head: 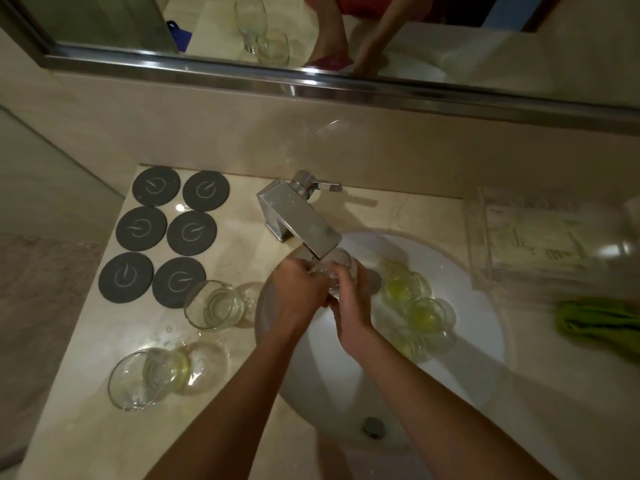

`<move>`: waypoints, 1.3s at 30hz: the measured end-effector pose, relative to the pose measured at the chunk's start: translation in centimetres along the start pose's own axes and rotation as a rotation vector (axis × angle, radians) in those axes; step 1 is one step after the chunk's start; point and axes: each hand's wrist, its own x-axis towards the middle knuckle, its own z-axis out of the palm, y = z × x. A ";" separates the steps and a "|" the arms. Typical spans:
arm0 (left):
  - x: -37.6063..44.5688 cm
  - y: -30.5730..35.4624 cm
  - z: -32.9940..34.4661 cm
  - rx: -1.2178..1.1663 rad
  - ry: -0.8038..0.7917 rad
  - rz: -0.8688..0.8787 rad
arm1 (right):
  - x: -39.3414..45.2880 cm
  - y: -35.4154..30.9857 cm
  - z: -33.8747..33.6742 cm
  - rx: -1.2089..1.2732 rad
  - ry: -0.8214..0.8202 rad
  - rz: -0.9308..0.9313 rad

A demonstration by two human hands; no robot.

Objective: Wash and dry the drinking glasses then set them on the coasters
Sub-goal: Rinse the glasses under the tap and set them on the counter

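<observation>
Head view: both hands meet under the faucet (299, 216) spout, over the white sink (478, 327); the left hand (299, 292) and right hand (349, 306) curl their fingers around one clear glass (341, 268). Three glasses (420, 315) lie in the basin, two more glasses (213, 306) stand on the counter (242, 223) near six dark coasters (166, 233)

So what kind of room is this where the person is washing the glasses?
Most likely a bathroom, perhaps in a hotel: a round white basin set in a marble counter, a square chrome faucet, and a wide mirror on the wall above. Six dark coasters lie on the counter.
</observation>
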 end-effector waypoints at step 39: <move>3.7 -5.1 -0.4 0.090 -0.205 0.472 | 1.1 -0.8 -1.7 -0.478 -0.236 -0.013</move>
